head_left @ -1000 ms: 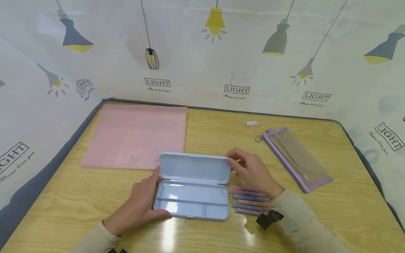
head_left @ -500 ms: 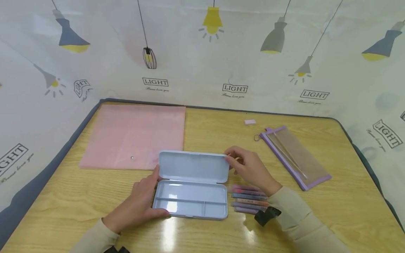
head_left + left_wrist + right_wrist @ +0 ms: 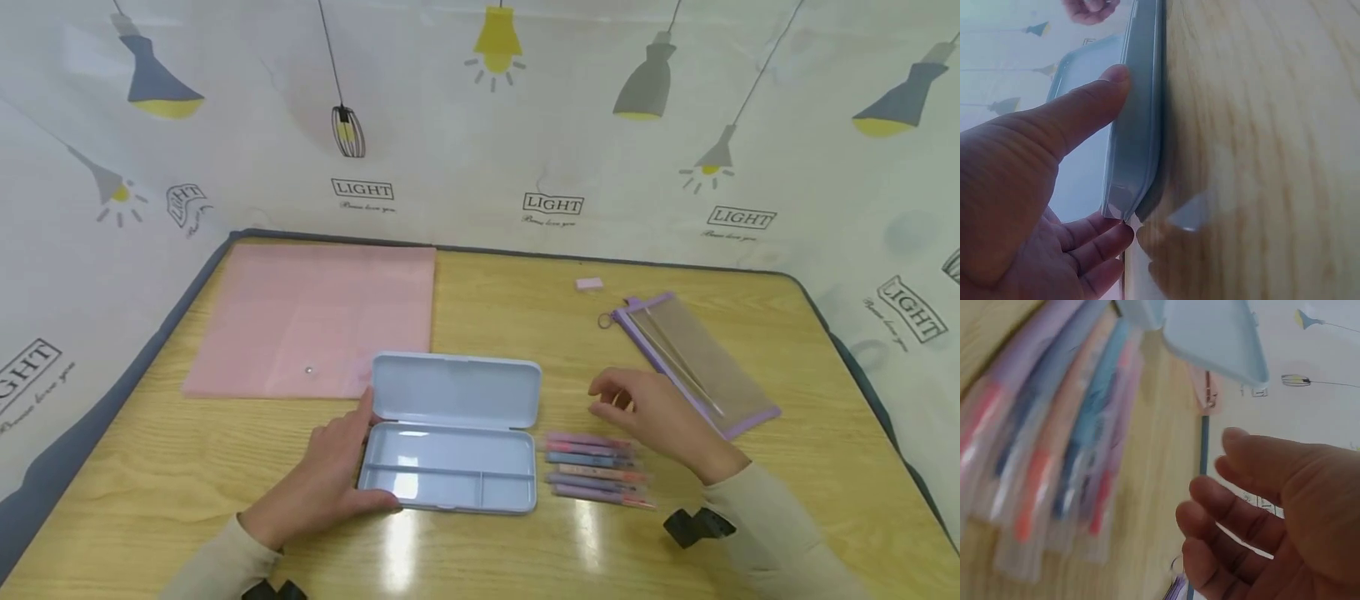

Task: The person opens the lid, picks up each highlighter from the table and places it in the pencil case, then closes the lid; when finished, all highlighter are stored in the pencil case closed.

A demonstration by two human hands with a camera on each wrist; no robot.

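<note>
A light blue pencil case (image 3: 450, 450) lies with its lid raised at the back, showing several bare compartments. My left hand (image 3: 322, 467) holds it at the left end, thumb on the front wall and fingers along the side; in the left wrist view the thumb (image 3: 1094, 106) presses that wall. Off to the right, my right hand (image 3: 660, 417) hovers with loosely bent fingers and nothing in them, apart from the lid. Below and left of it lie several coloured pens (image 3: 596, 471) in clear wrappers, in a row beside the case.
A pink folder (image 3: 315, 317) lies at the back left, its near right corner behind the lid. Toward the back right are a small pale pink eraser (image 3: 588, 284) and a purple-edged mesh zip pouch (image 3: 701, 358) with thin sticks on or in it. A printed curtain (image 3: 450, 117) borders the table.
My right hand has let go of the lid's right corner and moved right, uncovering more of the pens. The lid stays up, and my left hand keeps its hold on the pencil case.
</note>
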